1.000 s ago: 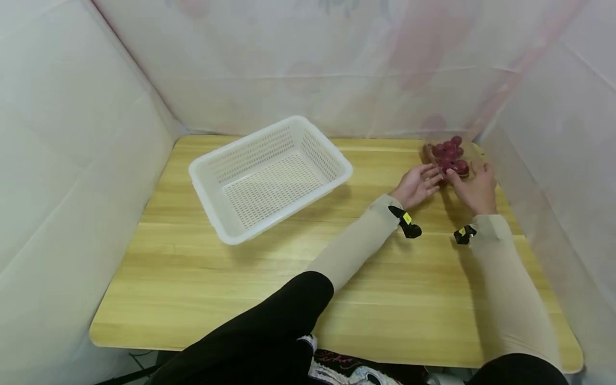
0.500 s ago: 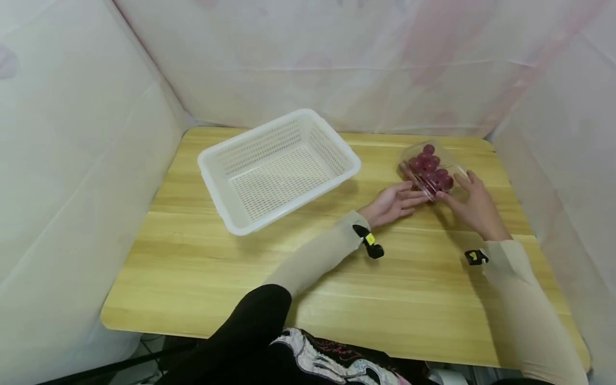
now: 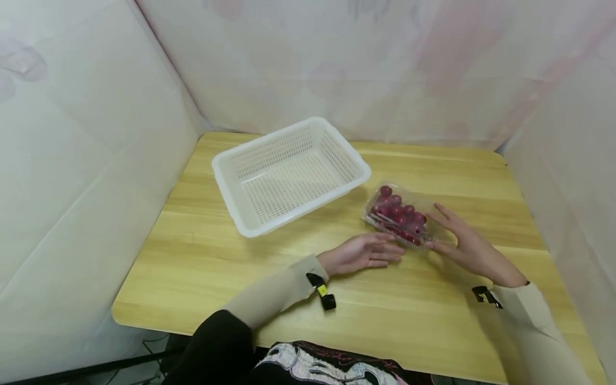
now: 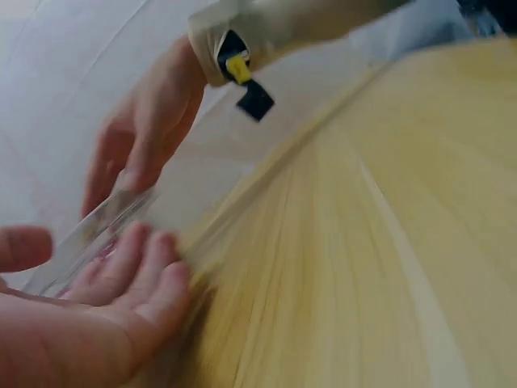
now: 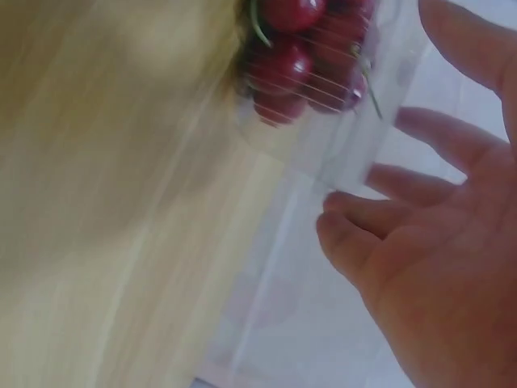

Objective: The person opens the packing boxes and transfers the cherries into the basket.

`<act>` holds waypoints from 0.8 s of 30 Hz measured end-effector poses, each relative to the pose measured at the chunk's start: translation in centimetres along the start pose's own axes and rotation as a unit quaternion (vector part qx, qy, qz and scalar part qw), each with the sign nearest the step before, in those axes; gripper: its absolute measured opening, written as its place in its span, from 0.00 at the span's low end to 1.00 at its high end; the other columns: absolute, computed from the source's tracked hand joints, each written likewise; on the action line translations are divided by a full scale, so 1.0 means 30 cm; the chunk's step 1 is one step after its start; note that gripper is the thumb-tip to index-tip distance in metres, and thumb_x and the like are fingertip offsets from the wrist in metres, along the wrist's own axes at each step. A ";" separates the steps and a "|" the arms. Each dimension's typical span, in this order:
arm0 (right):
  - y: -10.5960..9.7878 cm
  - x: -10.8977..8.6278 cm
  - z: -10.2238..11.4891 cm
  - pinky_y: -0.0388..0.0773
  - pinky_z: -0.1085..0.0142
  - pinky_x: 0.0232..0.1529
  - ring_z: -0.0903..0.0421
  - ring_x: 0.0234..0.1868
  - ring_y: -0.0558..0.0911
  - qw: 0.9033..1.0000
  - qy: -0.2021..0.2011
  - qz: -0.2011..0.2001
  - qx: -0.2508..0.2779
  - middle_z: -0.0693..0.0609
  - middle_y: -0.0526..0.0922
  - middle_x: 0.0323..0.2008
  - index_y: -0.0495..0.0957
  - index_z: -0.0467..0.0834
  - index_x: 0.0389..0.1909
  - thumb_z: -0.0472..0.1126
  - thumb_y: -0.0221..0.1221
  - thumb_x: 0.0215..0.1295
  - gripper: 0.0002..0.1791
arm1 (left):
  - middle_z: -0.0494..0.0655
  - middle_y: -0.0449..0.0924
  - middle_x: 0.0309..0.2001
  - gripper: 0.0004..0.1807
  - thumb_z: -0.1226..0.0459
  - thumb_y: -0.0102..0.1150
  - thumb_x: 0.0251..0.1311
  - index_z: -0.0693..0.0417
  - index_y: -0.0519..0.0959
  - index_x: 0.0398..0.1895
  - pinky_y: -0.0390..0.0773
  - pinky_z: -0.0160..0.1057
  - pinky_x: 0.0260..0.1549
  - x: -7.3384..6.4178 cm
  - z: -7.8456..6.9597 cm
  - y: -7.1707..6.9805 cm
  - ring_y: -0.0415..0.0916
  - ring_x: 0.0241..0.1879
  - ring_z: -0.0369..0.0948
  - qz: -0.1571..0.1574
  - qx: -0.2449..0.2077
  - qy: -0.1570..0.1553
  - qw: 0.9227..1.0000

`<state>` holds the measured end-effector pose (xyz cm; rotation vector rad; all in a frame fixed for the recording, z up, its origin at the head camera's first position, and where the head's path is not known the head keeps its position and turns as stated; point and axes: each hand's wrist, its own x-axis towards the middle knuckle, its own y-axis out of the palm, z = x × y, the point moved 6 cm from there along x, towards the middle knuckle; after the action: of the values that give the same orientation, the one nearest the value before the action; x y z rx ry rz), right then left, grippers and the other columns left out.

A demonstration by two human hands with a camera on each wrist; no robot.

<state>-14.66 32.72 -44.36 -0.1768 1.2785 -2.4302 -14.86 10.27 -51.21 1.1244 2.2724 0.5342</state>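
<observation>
A clear plastic box [image 3: 424,202] of dark red cherries [image 3: 397,214] is tilted, its contents gathered toward the left. My right hand [image 3: 471,248] grips the box's right end, thumb on the near side and fingers on the far side. Stretched out palm up, my left hand [image 3: 358,254] has its fingertips at the box's near lower edge. Green stems show on the cherries [image 5: 279,65] in the right wrist view. The left wrist view has my left hand [image 4: 89,323] below the box, its fingers fairly straight. Whether the box touches the table is unclear.
A white perforated plastic basket [image 3: 291,176] stands on the wooden table [image 3: 192,267], left of the cherry box. Pale fabric walls [image 3: 366,75] enclose the table's back and both sides.
Both hands have come left and nearer with the box of cherries, from the back right corner to beside the basket. The head view has shifted slightly; the basket stays on its spot.
</observation>
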 end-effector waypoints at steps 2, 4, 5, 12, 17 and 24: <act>0.017 -0.022 0.029 0.62 0.20 0.61 0.22 0.78 0.51 1.000 -0.006 0.010 -0.003 0.39 0.41 0.84 0.57 0.44 0.81 0.47 0.66 0.70 0.43 | 0.67 0.68 0.73 0.27 0.58 0.35 0.82 0.59 0.58 0.79 0.68 0.54 0.76 -0.056 0.010 -0.030 0.67 0.73 0.63 -0.010 0.028 -0.002 1.000; 0.026 -0.038 0.057 0.61 0.20 0.62 0.24 0.79 0.49 1.000 -0.012 0.017 -0.010 0.37 0.44 0.84 0.59 0.45 0.80 0.47 0.66 0.70 0.42 | 0.70 0.70 0.71 0.27 0.60 0.37 0.81 0.61 0.58 0.77 0.73 0.54 0.72 -0.105 0.004 -0.068 0.75 0.68 0.62 -0.033 0.043 0.004 0.999; 0.026 -0.044 0.072 0.62 0.20 0.62 0.25 0.80 0.48 1.000 -0.012 0.020 -0.016 0.37 0.45 0.84 0.60 0.45 0.80 0.48 0.66 0.70 0.42 | 0.71 0.71 0.70 0.26 0.60 0.37 0.81 0.61 0.59 0.76 0.75 0.54 0.71 -0.124 -0.004 -0.088 0.78 0.65 0.59 -0.043 0.045 0.009 0.998; -0.005 0.042 0.240 0.52 0.22 0.71 0.29 0.83 0.43 0.997 -0.044 0.015 -0.069 0.37 0.51 0.82 0.66 0.43 0.76 0.51 0.64 0.72 0.37 | 0.68 0.76 0.66 0.21 0.60 0.35 0.82 0.62 0.64 0.69 0.78 0.51 0.68 -0.156 -0.059 -0.184 0.83 0.54 0.45 -0.076 0.043 0.037 0.995; 0.071 0.194 0.394 0.61 0.33 0.76 0.31 0.79 0.59 0.973 -0.130 0.013 -0.190 0.37 0.63 0.78 0.70 0.41 0.73 0.51 0.67 0.69 0.36 | 0.53 0.84 0.53 0.20 0.62 0.38 0.81 0.60 0.65 0.69 0.82 0.45 0.62 -0.154 -0.044 -0.201 0.84 0.50 0.43 -0.076 0.006 0.045 0.996; 0.204 0.278 0.464 0.75 0.32 0.65 0.26 0.73 0.66 0.935 -0.160 0.006 -0.318 0.35 0.68 0.75 0.73 0.44 0.70 0.50 0.70 0.65 0.34 | 0.56 0.80 0.60 0.23 0.62 0.39 0.81 0.57 0.63 0.74 0.83 0.45 0.61 -0.147 -0.018 -0.205 0.83 0.52 0.43 -0.069 -0.006 0.053 0.996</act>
<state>-16.61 15.67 -41.87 -0.7008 1.8359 -1.7898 -16.63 3.10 -52.94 0.9452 2.4123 0.5631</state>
